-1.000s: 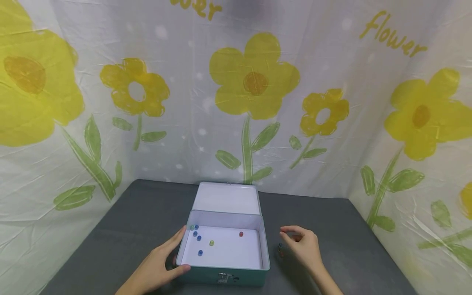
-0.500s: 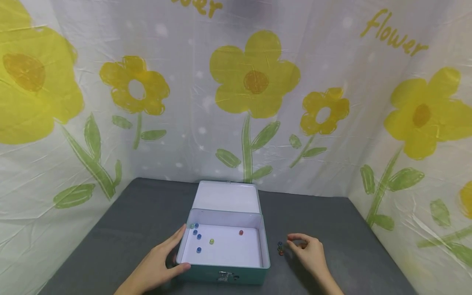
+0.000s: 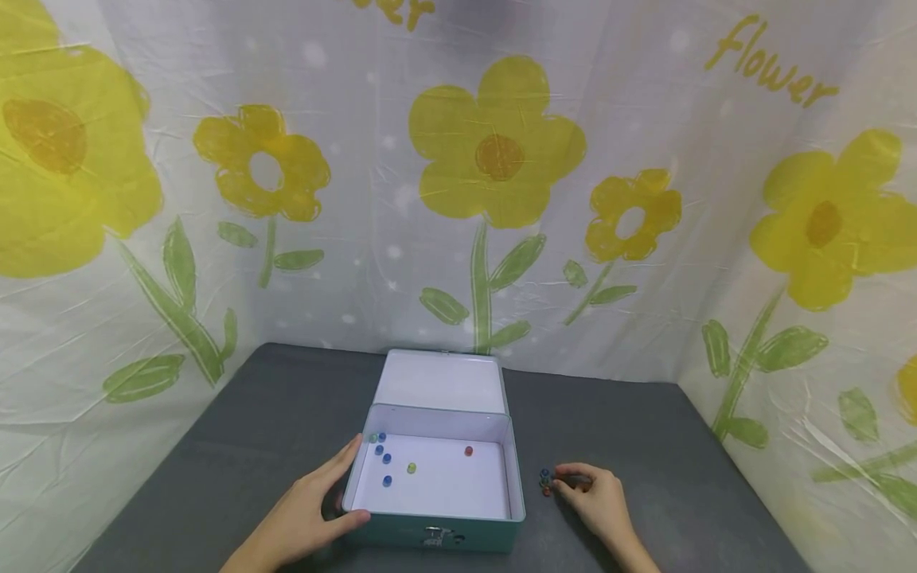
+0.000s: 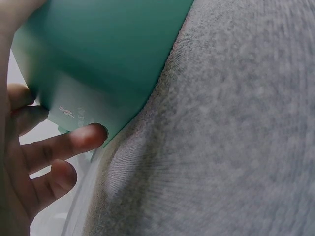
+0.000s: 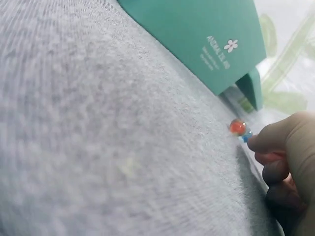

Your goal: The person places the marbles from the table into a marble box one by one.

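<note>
- On the desk (image 3: 645,446), small beads (image 3: 546,481) lie at the fingertips of the right hand (image 3: 595,497), fingers curled; grip unclear.
- Left hand (image 3: 315,513), fingers relaxed, rests against the box (image 3: 437,535).

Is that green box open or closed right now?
Open. The box has its lid tipped back behind it, so you see the white inside, with a few small coloured beads lying on the bottom.
</note>
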